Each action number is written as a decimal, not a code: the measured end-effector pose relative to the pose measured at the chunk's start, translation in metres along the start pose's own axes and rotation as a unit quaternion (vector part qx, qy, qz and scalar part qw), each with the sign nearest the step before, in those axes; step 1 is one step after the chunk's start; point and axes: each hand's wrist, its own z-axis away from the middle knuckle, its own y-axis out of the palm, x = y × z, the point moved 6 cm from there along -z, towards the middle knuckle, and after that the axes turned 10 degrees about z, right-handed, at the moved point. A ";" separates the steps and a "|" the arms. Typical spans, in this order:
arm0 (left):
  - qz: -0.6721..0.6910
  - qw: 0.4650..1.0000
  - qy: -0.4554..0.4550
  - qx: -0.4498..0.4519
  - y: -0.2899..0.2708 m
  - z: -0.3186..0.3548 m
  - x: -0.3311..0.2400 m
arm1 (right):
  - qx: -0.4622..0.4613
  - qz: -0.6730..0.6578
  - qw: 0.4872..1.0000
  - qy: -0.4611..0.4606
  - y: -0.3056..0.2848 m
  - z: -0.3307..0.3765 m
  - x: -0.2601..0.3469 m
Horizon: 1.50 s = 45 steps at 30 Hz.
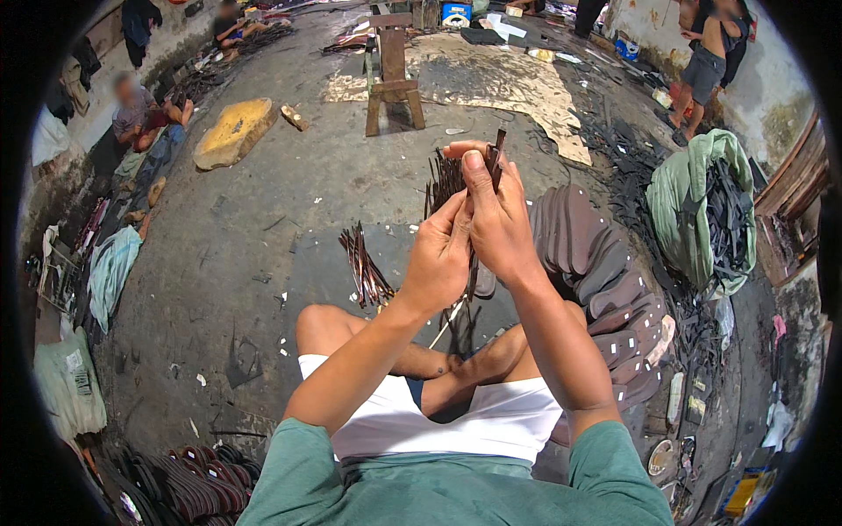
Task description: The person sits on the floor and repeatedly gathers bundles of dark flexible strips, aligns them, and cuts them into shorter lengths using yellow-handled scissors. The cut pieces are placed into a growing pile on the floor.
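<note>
Both my hands are raised together in front of my crossed legs. My right hand (502, 215) is closed, its thumb pressed along a narrow dark brown strip (501, 140) whose end sticks up past the fingers. My left hand (445, 250) is pinched against the right one, fingers closed on the lower part of the strip, mostly hidden by the hands. Just beyond them shows a bunch of similar dark strips (444, 182); whether it is held or lies on the floor I cannot tell. A loose bundle of glossy brown strips (365, 265) lies on a dark mat left of my hands.
Rows of brown sole-shaped pieces (583, 245) fan out at my right. Beyond them stands a green sack (680, 206) of dark scraps. A wooden stand (394, 88) and yellow block (235, 131) are ahead. More soles (189, 482) lie behind left. Other people sit or stand far off.
</note>
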 end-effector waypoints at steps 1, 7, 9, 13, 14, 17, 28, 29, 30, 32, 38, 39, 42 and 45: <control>-0.005 1.000 -0.011 0.009 0.002 0.002 0.001 | 0.006 0.001 1.000 -0.001 0.000 0.001 -0.002; 0.024 0.994 -0.094 0.043 -0.001 0.011 0.004 | 0.035 -0.065 0.997 0.005 -0.007 0.003 -0.010; 0.036 0.993 -0.112 0.013 -0.003 0.013 0.002 | 0.008 -0.219 0.975 0.037 -0.011 0.003 -0.014; -0.001 0.997 -0.077 0.013 -0.005 0.013 -0.009 | 0.023 -0.168 0.985 -0.034 -0.034 -0.002 -0.004; -0.006 0.997 -0.070 0.016 -0.006 0.014 -0.009 | 0.041 -0.158 0.986 -0.028 -0.035 -0.002 -0.004; -0.005 0.997 -0.076 0.026 -0.003 0.015 -0.011 | 0.068 -0.134 0.989 -0.012 -0.042 -0.003 -0.001; 0.008 0.995 -0.098 0.026 -0.002 0.015 -0.011 | 0.000 -0.126 0.992 -0.030 -0.046 0.004 0.002; 0.013 0.995 -0.099 0.023 -0.001 0.013 -0.012 | -0.106 -0.101 0.988 -0.050 -0.052 0.006 0.010; 0.018 0.995 -0.098 0.018 -0.001 0.012 -0.015 | -0.083 -0.051 0.992 -0.077 -0.051 0.009 0.013; 0.014 0.996 -0.090 -0.006 -0.007 0.011 -0.017 | -0.036 0.051 0.989 -0.131 -0.049 0.021 0.016; -0.018 0.998 -0.058 0.000 -0.015 0.008 -0.011 | 0.008 0.065 0.990 -0.125 -0.033 0.029 0.013; -0.017 0.998 -0.058 0.000 -0.014 0.008 -0.012 | 0.024 0.067 0.990 -0.123 -0.033 0.028 0.013; -0.027 0.997 -0.074 -0.010 -0.009 0.010 -0.017 | 0.016 -0.074 0.997 0.027 -0.037 0.023 0.006; -0.032 0.995 -0.085 0.030 -0.006 0.013 -0.015 | 0.002 -0.123 0.992 -0.005 -0.043 0.011 0.006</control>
